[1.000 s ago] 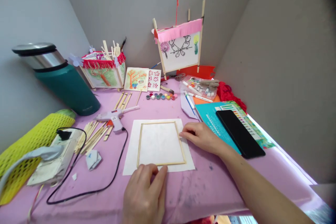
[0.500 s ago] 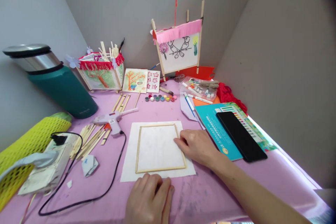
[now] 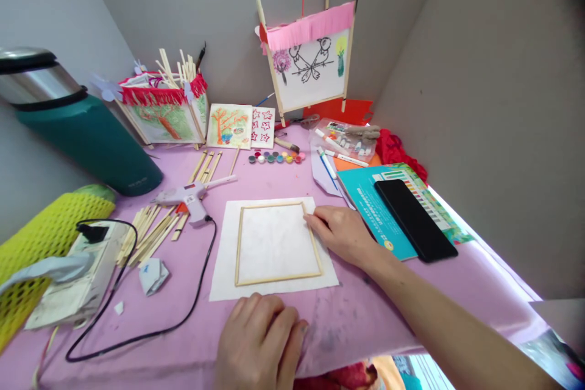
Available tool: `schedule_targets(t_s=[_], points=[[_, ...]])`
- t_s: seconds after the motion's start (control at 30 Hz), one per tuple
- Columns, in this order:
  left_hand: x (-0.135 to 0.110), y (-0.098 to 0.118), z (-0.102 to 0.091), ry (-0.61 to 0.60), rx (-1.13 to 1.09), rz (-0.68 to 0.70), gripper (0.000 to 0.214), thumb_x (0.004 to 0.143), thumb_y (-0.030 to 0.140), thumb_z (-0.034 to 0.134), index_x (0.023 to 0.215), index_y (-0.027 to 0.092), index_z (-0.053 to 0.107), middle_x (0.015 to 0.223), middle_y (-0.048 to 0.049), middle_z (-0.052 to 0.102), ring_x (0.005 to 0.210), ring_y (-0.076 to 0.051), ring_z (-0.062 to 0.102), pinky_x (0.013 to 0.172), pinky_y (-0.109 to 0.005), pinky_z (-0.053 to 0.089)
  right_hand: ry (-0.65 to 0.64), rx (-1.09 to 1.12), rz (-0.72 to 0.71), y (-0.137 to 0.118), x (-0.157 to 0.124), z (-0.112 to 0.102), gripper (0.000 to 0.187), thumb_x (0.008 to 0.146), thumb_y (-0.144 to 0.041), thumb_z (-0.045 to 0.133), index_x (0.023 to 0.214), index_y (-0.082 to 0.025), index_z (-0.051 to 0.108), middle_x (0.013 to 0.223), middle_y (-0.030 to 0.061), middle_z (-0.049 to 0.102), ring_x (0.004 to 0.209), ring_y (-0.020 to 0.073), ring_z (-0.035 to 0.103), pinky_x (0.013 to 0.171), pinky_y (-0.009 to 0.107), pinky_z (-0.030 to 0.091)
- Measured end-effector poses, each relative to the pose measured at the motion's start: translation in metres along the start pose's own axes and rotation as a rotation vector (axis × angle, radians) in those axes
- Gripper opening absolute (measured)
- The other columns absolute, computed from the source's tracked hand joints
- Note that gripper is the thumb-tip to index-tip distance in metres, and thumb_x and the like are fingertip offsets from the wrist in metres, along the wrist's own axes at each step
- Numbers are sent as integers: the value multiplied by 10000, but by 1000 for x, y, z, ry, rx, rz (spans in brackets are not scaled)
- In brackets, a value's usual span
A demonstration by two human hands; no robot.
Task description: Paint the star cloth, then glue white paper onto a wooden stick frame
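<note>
A white paper sheet lies on the purple table cover, with a rectangular frame of thin wooden sticks on top of it. My right hand rests with its fingertips pressed on the frame's right stick near the far corner, fingers held together. My left hand lies palm down on the table just below the paper's near edge, fingers loosely curled and holding nothing.
A glue gun with a black cord and loose wooden sticks lie left of the paper. A green flask, paper lanterns, paint pots and a black phone on a teal book ring the area.
My right hand slid along the frame's right stick toward its far corner. My left hand drew back from the frame's near edge toward me. The view shifted slightly.
</note>
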State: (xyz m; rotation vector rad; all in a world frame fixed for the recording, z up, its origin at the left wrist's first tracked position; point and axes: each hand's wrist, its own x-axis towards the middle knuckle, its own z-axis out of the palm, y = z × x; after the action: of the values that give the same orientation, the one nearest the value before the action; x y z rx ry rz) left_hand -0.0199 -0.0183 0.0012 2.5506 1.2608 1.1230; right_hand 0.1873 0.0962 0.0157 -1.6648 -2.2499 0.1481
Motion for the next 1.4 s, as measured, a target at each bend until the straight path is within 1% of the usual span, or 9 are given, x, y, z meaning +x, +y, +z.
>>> schedule_targets(t_s=[0.1, 0.17, 0.27, 0.37, 0.5, 0.7, 0.83, 1.23, 1.4], points=[[3, 1, -2, 23, -15, -8, 65, 772, 124, 618, 820, 165, 602, 743, -47, 574, 685, -159, 499, 621, -311, 394, 60, 99, 48, 7, 7, -5, 281, 925, -324, 431, 736, -185, 585, 728, 14, 647, 680, 139, 572, 616, 251, 318], [6, 1, -2, 48, 9, 14, 122, 783, 94, 589, 888, 151, 611, 748, -53, 578, 686, -157, 500, 620, -305, 398, 94, 160, 65, 11, 15, -12, 193, 906, -261, 458, 794, -187, 598, 792, 15, 658, 728, 142, 579, 647, 246, 345], [10, 2, 2, 47, 65, 56, 248, 795, 67, 556, 1029, 135, 604, 737, -50, 572, 678, -153, 502, 609, -295, 404, 76, 204, 21, 13, 30, -19, 152, 878, -188, 475, 826, -198, 618, 827, 5, 663, 769, 145, 583, 680, 246, 370], [10, 1, 10, 16, 112, 46, 250, 799, 106, 573, 1045, 141, 605, 724, -41, 558, 663, -151, 507, 592, -289, 412, 85, 224, -26, 12, 43, -13, 177, 858, -131, 475, 882, -194, 639, 895, 21, 663, 844, 154, 588, 746, 258, 395], [8, -2, 20, 22, 158, 55, 212, 799, 134, 582, 1008, 144, 615, 703, -33, 551, 626, -145, 509, 558, -281, 407, 145, 250, 3, 13, 47, 4, 238, 865, -114, 467, 1010, -183, 644, 987, 57, 635, 912, 162, 587, 817, 282, 416], [5, -3, 21, 36, 168, 41, 226, 790, 126, 591, 1014, 140, 614, 690, -29, 545, 619, -146, 504, 556, -291, 402, 115, 222, -33, 14, 41, 9, 257, 869, -94, 450, 948, -193, 674, 910, 45, 606, 870, 152, 589, 807, 275, 431], [4, -3, 23, 44, 165, 40, 234, 789, 122, 592, 1022, 132, 608, 692, -30, 546, 622, -145, 501, 558, -291, 400, 98, 204, -61, 12, 39, 10, 255, 865, -100, 453, 943, -207, 671, 913, 33, 599, 867, 147, 586, 807, 263, 437], [3, -5, 23, 31, 186, 45, 246, 777, 107, 599, 1022, 130, 613, 689, -33, 545, 618, -149, 502, 549, -297, 390, 87, 196, -71, 13, 37, 12, 234, 873, -117, 459, 922, -216, 665, 903, 20, 597, 845, 141, 586, 790, 251, 436], [5, -3, 23, 56, 169, 43, 243, 779, 102, 589, 1020, 129, 609, 689, -30, 545, 622, -144, 502, 556, -289, 400, 80, 198, -71, 14, 37, 13, 240, 872, -114, 453, 918, -215, 666, 901, 20, 595, 848, 142, 586, 788, 248, 436]])
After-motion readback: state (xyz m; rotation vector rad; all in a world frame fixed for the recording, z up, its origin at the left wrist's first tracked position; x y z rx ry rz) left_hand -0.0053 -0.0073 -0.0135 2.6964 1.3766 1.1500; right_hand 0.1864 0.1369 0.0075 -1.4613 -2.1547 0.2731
